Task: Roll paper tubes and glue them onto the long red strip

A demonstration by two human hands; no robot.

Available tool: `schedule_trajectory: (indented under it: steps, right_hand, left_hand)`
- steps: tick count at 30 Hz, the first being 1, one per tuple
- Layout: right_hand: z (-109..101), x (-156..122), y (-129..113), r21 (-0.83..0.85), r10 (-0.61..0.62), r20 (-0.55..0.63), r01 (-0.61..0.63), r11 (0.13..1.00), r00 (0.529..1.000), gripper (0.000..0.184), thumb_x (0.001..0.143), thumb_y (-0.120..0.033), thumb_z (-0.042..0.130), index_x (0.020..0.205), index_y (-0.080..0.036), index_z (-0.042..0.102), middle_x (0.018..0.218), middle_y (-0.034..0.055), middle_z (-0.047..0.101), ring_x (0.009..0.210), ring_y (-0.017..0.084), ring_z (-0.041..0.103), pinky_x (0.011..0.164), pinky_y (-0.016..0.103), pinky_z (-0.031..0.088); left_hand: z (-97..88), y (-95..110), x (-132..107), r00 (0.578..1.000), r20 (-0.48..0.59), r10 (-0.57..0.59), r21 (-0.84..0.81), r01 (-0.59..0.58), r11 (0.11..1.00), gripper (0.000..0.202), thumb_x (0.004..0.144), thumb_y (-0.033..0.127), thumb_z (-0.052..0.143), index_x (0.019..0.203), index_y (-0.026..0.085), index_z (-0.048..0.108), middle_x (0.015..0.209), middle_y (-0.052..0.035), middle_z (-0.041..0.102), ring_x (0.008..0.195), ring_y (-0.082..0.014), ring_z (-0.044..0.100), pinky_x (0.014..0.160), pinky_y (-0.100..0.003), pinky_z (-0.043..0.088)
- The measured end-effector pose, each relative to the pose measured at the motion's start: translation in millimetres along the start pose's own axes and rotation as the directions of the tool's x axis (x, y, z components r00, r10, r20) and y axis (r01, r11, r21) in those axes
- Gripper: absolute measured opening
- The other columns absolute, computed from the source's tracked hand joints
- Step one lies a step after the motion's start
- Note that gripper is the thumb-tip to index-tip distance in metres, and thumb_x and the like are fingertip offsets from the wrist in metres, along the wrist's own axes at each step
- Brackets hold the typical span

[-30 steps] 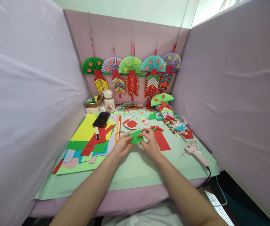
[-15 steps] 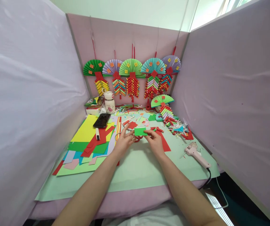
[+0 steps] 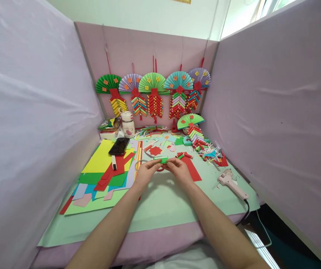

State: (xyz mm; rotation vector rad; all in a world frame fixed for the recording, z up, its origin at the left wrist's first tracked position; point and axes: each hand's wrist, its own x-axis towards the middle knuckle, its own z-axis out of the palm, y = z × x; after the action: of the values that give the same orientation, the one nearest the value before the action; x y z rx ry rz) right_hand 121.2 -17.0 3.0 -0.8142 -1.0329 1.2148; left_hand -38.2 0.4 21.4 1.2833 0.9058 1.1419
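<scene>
Both hands meet over the middle of the pale green mat [image 3: 160, 209]. My left hand [image 3: 145, 173] and my right hand [image 3: 178, 170] pinch a small green paper piece [image 3: 161, 160] from either end, and it looks rolled or folded into a narrow strip. Fingers of both hands are curled round it. A red paper strip [image 3: 191, 168] lies just right of my right hand. Scissors [image 3: 146, 158] lie just behind my left hand.
Stacked coloured paper sheets [image 3: 104, 168] with a black phone [image 3: 119, 146] and a marker [image 3: 114, 162] lie left. A pink glue gun [image 3: 231, 184] with its cord lies right. Paper scraps and small rolls [image 3: 205, 149] sit at the back right. Fan decorations [image 3: 153, 93] hang on the back panel; a jar [image 3: 128, 124] stands below.
The green piece was a flat rectangle in my hands; now it is narrowed into a thin strip, pinched at both ends. The view shifted slightly.
</scene>
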Motion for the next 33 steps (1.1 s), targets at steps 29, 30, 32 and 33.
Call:
schedule_trajectory:
  steps: [29,30,32,33]
  right_hand:
    - [-0.5,-2.5,5.9,-0.121,-0.086,-0.073,0.077,0.990,0.994,0.016,0.070,-0.029,0.062,0.083,-0.022,0.059,0.070,-0.0023,0.056,0.063,0.012,0.052,0.063,0.026,0.043]
    - [0.0,-3.0,4.9,-0.123,-0.086,-0.071,0.076,0.989,0.994,0.016,0.069,-0.029,0.062,0.083,-0.022,0.059,0.069,-0.0024,0.056,0.063,0.012,0.052,0.063,0.026,0.043]
    - [1.4,-4.2,2.8,-0.117,-0.081,-0.051,0.075,0.990,0.995,0.015,0.069,-0.028,0.062,0.083,-0.022,0.058,0.069,-0.0027,0.055,0.063,0.012,0.051,0.062,0.025,0.042]
    - [2.1,-4.8,1.8,-0.112,-0.078,-0.035,0.073,0.991,0.996,0.015,0.070,-0.028,0.061,0.082,-0.022,0.057,0.069,-0.0029,0.055,0.062,0.012,0.051,0.062,0.025,0.042]
  left_hand:
    - [14.4,-10.9,-6.4,0.998,-0.010,0.060,-0.159,-0.061,0.985,0.028,0.071,0.030,0.072,0.095,0.018,0.063,0.093,-0.0043,0.065,0.083,-0.0168,0.063,0.080,-0.035,0.052]
    - [14.4,-11.4,-6.1,0.997,-0.025,0.074,-0.132,-0.076,0.988,0.024,0.071,0.030,0.072,0.090,0.017,0.064,0.089,-0.0041,0.066,0.080,-0.0164,0.063,0.079,-0.034,0.052]
    - [14.3,-12.0,-5.9,0.992,-0.054,0.112,-0.076,-0.116,0.990,0.020,0.071,0.029,0.071,0.085,0.017,0.065,0.082,-0.0032,0.066,0.073,-0.0155,0.063,0.077,-0.032,0.051]
    - [14.4,-11.8,-6.3,0.989,-0.062,0.132,-0.044,-0.135,0.990,0.018,0.072,0.029,0.071,0.084,0.017,0.065,0.081,-0.0028,0.066,0.071,-0.0151,0.062,0.075,-0.031,0.050]
